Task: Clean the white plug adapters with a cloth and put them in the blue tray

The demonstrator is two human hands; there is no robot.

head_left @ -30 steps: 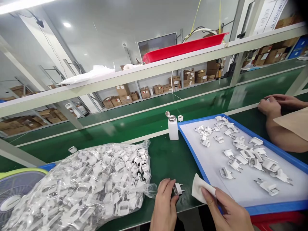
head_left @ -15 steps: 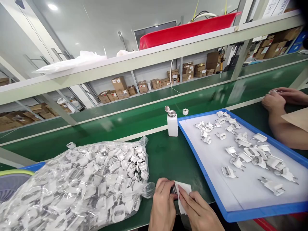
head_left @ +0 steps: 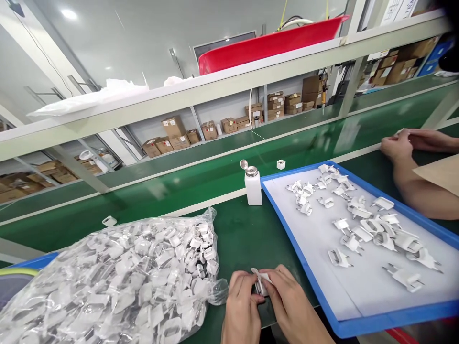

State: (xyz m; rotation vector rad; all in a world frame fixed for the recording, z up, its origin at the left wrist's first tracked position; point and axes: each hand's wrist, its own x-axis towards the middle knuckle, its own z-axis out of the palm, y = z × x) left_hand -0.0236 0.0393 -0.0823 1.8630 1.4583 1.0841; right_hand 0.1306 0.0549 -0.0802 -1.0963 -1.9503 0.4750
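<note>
A: Layout, largest first?
B: Green bench (head_left: pixel 244 239). On it at left, a clear bag (head_left: pixel 125 286) of white pieces; at right, a blue-rimmed tray (head_left: pixel 394 318) with white plugs (head_left: pixel 404 277).
A: Hands?
B: Left hand (head_left: pixel 242 308) and right hand (head_left: pixel 292 306) meet between bag and tray, both pinching.
A: Smaller items?
B: White bottle (head_left: pixel 254 190), lid raised, beside the tray. White cloth (head_left: pixel 266 277) in the right hand's pinch, against a small plug (head_left: pixel 261 288) gripped by the left; contact partly hidden, covered face uncertain.

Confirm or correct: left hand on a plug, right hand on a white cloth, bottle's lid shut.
The head view shows the bottle's lid flipped open, not shut. The left hand is on a plug, the right hand on a white cloth.
</note>
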